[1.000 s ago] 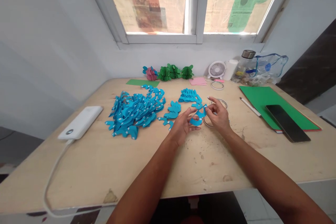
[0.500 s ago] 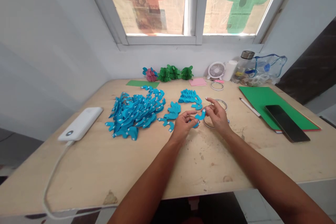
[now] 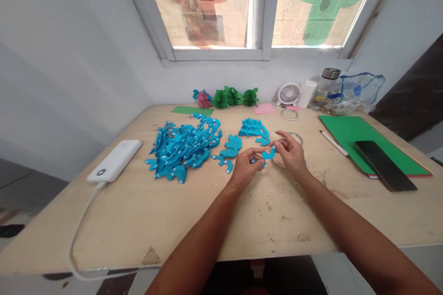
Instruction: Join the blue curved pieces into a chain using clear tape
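Between my two hands is a curved blue paper piece (image 3: 267,154). My left hand (image 3: 246,166) pinches its left side, with a bit more blue paper showing under the fingers. The thumb and fingers of my right hand (image 3: 290,151) grip its upper right end. To the left of my hands lies a large heap of blue paper pieces (image 3: 185,147), many with small white squares at their ends. A smaller group of blue pieces (image 3: 231,146) lies nearer my left hand. Behind my hands, more blue pieces (image 3: 252,127) overlap in a fanned row.
Metal rings (image 3: 296,137) lie partly behind my right hand. A phone (image 3: 385,165) rests on a green sheet (image 3: 346,136) beside a white pen (image 3: 334,143). A white power bank (image 3: 116,160) with a cable sits left. Folded paper figures (image 3: 231,97), a small fan (image 3: 290,95) and a bottle (image 3: 323,90) stand along the wall.
The view has shifted slightly, so the table things sit a little further right. My hands still hold the blue piece, whose angle has turned a little.
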The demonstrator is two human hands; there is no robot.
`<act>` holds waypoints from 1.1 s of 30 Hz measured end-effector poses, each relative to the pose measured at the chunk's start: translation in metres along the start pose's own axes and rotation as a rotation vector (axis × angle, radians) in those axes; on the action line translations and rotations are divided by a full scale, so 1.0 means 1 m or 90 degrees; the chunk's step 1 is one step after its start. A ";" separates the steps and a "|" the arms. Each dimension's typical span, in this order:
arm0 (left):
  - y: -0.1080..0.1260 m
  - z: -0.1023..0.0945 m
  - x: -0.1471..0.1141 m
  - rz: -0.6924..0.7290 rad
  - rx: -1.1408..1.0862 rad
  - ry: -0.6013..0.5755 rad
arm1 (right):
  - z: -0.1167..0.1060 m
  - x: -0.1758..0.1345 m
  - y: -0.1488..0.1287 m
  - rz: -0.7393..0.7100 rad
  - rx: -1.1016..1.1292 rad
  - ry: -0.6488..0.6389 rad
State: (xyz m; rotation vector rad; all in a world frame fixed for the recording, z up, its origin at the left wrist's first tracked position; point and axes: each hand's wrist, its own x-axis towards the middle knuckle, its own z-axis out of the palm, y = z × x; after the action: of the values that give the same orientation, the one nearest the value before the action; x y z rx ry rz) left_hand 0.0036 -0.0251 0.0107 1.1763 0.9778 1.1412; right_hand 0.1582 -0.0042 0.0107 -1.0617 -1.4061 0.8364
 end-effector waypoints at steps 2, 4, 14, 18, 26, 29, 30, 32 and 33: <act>0.000 -0.003 0.001 -0.003 0.013 0.028 | -0.001 0.000 0.001 -0.009 -0.005 0.030; 0.001 -0.007 0.002 -0.002 0.027 0.067 | -0.002 0.000 0.003 -0.025 -0.042 0.058; 0.056 -0.089 0.009 0.136 0.271 0.404 | -0.007 -0.002 0.000 -0.090 -0.194 0.095; 0.061 -0.144 0.002 0.053 0.649 0.547 | -0.008 -0.001 -0.001 -0.112 -0.177 0.123; 0.037 -0.115 -0.012 0.176 0.833 0.449 | -0.029 0.016 0.017 -0.046 -0.108 0.252; 0.029 -0.073 -0.010 0.204 0.813 0.301 | -0.038 0.022 0.022 -0.034 -0.096 0.284; 0.026 -0.061 -0.009 0.204 0.803 0.249 | -0.041 0.023 0.023 -0.033 -0.097 0.293; 0.021 -0.045 -0.008 0.197 0.795 0.176 | -0.045 0.025 0.025 -0.031 -0.102 0.306; 0.018 -0.041 -0.008 0.192 0.789 0.158 | -0.046 0.026 0.026 -0.030 -0.105 0.310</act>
State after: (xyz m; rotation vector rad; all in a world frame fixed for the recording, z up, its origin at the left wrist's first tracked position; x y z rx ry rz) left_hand -0.0407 -0.0252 0.0228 2.2379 1.8550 0.8721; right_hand 0.2081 0.0248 0.0012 -1.2520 -1.0908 0.3913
